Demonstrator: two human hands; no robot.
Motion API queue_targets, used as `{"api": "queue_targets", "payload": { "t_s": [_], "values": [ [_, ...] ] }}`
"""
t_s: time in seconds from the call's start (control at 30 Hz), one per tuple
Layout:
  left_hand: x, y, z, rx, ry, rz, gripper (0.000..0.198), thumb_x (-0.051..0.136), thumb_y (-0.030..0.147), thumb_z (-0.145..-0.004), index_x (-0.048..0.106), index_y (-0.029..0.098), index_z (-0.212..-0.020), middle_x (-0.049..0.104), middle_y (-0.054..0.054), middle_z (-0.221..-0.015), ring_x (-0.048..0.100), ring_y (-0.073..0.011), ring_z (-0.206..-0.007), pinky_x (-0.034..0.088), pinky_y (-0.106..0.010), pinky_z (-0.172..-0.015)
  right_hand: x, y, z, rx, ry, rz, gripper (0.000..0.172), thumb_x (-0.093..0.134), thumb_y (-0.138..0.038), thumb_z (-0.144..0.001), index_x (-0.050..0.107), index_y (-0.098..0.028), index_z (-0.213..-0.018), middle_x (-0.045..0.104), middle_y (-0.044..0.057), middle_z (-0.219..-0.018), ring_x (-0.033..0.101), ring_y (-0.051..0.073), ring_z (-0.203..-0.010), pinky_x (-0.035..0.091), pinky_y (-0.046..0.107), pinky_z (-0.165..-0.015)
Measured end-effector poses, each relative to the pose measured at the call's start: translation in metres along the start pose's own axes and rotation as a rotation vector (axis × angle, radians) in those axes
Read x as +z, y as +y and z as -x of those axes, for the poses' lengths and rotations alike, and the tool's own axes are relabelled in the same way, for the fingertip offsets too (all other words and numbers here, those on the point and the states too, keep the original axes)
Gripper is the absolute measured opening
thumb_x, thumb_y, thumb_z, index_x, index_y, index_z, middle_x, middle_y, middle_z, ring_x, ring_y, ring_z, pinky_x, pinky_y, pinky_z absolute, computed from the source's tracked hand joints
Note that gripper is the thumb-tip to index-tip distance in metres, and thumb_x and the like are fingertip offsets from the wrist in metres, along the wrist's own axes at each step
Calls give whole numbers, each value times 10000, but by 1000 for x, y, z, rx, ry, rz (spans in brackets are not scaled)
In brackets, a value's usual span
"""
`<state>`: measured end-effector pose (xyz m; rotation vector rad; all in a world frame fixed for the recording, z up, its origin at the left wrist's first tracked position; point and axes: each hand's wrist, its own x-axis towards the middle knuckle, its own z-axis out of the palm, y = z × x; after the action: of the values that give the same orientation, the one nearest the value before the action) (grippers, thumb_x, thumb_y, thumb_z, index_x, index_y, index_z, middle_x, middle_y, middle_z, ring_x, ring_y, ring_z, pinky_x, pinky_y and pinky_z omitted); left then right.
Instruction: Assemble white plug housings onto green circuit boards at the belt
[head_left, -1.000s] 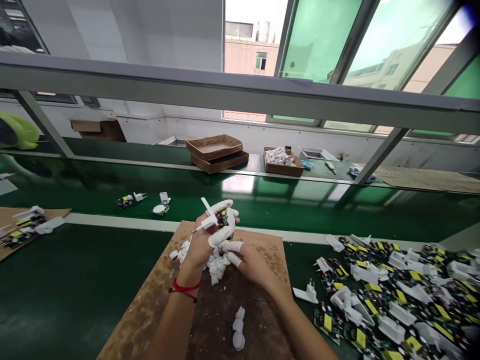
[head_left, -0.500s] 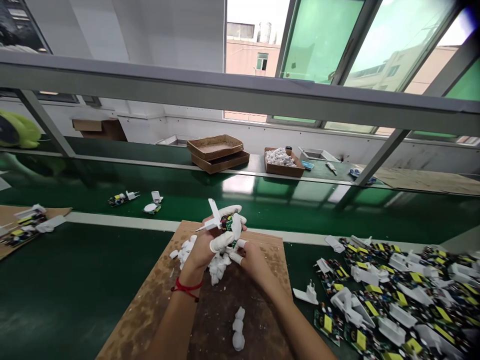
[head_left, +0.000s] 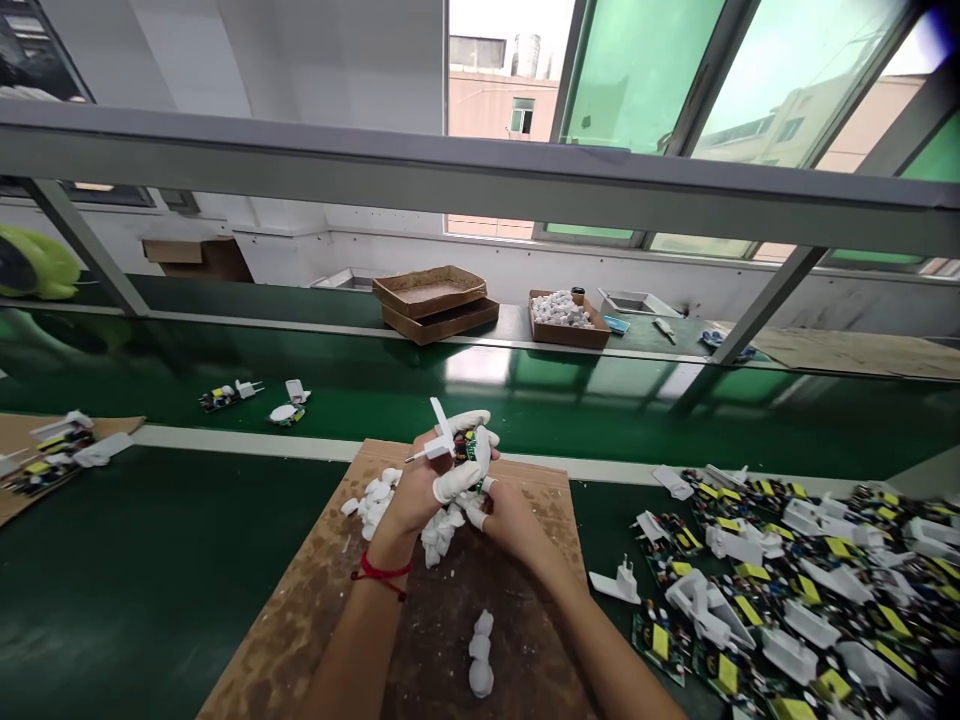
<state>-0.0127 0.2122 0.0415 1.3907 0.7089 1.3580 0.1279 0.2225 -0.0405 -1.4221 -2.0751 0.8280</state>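
My left hand [head_left: 420,490], with white finger cots and a red string at the wrist, is closed on a small green circuit board with a white plug part [head_left: 450,445], its prongs pointing left. My right hand [head_left: 504,517], also with finger cots, is closed just below and to the right of it, with the fingertips at the board's underside. Both hands hover over a brown cardboard mat [head_left: 300,610]. Under them lies a heap of small white lumps [head_left: 439,530].
A big pile of circuit boards and white plug housings [head_left: 787,590] covers the table at right. One white plug part [head_left: 616,582] lies beside the mat. Finished pieces [head_left: 251,398] ride the green conveyor. Cardboard trays [head_left: 435,305] stand on the far shelf. Several white lumps [head_left: 480,655] lie near me.
Both hands have risen slightly and shifted right with the board and plug part. The pieces on the conveyor have drifted left.
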Motion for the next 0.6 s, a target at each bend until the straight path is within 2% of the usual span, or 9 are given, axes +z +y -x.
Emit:
{"api": "queue_targets", "payload": {
  "t_s": [0.07,0.23,0.4,0.6],
  "values": [
    [1,2,-1,-7,-17,12,609,764,356,-642,600,169,-1197,707,-113,-994,598,-316,-1061,454,-437,-949,0,0,0,16,-16,16,17,571,-164,-724,580,-153,-733,562,3,-605,434,109,-527,248,216,-515],
    [6,9,-3,-31,-38,92,645,781,366,-604,606,157,-1189,709,-125,-982,608,-321,-1040,474,-432,-917,0,-3,1,74,-39,59,126,587,-163,-686,541,-153,-803,556,5,-634,413,112,-538,227,220,-514],
    [11,16,-5,-50,-51,68,650,789,354,-591,613,162,-1186,710,-130,-979,609,-324,-1039,485,-425,-903,-4,-7,3,79,-86,59,79,561,-151,-678,496,-168,-637,512,7,-584,389,116,-539,210,237,-519],
    [11,17,-5,-65,-66,62,664,793,355,-579,614,151,-1185,708,-140,-980,614,-329,-1024,488,-430,-895,-12,-4,2,45,-104,-55,87,488,-129,-694,517,-162,-619,561,11,-632,477,129,-616,280,223,-564]
  ]
}}
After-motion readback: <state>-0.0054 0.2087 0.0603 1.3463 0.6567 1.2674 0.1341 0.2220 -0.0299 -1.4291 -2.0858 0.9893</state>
